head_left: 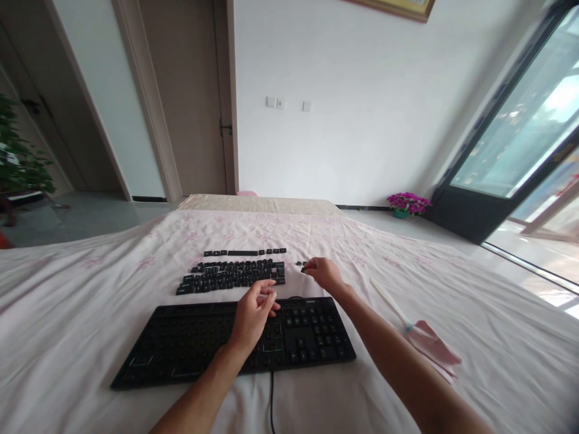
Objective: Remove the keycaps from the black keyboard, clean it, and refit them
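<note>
A black keyboard [199,337] lies on the cloth, with most of its left part bare of keycaps; the number pad still has its caps. My left hand [254,310] hovers over the keyboard's middle, fingers loosely curled and apart, with nothing visible in them. Beyond the keyboard, loose black keycaps [230,274] are laid out in rows, and a long space bar [242,253] sits in the farthest row. To the right of these rows, my right hand [322,272] pinches a small dark keycap [304,270] at the cloth, beside a couple more small caps.
A pale floral cloth [452,289] covers the surface. A white-handled tool [389,299] lies on the right, its end by a folded pink cloth [434,346]. The keyboard's cable [272,398] runs toward me. Farther off are a door [185,90] and purple flowers [408,202] in a pot.
</note>
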The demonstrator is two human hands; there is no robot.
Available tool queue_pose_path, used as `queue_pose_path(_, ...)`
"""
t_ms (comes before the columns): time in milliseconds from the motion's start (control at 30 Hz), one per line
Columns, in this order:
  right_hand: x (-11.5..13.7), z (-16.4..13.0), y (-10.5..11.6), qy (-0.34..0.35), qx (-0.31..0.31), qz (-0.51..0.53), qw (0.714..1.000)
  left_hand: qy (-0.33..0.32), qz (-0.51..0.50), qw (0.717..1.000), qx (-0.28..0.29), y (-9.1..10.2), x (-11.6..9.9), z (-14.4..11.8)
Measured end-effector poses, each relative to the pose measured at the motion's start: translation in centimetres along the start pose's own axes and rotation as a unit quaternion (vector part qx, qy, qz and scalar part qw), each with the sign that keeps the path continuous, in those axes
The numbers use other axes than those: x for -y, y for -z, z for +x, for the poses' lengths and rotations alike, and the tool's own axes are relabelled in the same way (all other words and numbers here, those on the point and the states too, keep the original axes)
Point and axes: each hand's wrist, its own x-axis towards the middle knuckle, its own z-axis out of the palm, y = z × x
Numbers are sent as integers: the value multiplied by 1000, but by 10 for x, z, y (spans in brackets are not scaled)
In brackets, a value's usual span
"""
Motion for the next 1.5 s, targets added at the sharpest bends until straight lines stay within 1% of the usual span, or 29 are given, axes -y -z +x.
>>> queue_pose_path(200,3,9,-10,6,-9,-17,1000,3,7,1000,-3,-1,0,1)
queue_pose_path(367,4,9,-13,9,-14,-21,1000,9,12,1000,0,-1,-3,1)
queue_pose_path(467,7,6,-10,14,-21,-16,1000,9,15,1000,0,-1,-3,1)
queue_pose_path(567,12,1,1,15,-37,-8,999,5,29,1000,6,-1,-2,1)
queue_pose_path(600,15,-2,7,16,-40,10,999,3,35,999,10,-1,-2,1)
queue_pose_path(667,20,-10,19,34,-41,83,995,1,45,999,15,0,-3,0)
queue_pose_path(733,28,-23,33,70,-40,173,982,3,55,998,16,0,-6,-1)
queue_pose_path(800,37,-39,45,96,-36,214,971,5,60,998,14,1,-9,-3)
queue_pose_path(833,42,-48,49,98,-27,229,968,6,61,998,13,1,-10,-4)
queue_pose_path(900,52,-65,53,85,15,274,958,6,74,997,8,1,-10,-5)
queue_pose_path(967,59,-82,51,65,62,328,941,-5,100,995,5,1,-9,-6)
queue_pose_path(1033,64,-96,46,50,91,360,927,-28,128,991,7,2,-7,-6)
queue_pose_path(1100,65,-106,39,52,111,359,925,-52,148,988,12,2,-4,-7)
queue_pose_path(1167,63,-110,34,63,120,343,930,-64,159,985,16,3,-3,-6)
queue_pose_path(1333,55,-104,28,70,76,285,953,-73,167,983,30,3,-2,-5)
queue_pose_path(1433,54,-102,30,104,81,245,960,-82,187,978,39,3,-1,-5)
queue_pose_path(1500,54,-103,31,132,91,231,960,-92,205,973,44,3,0,-5)
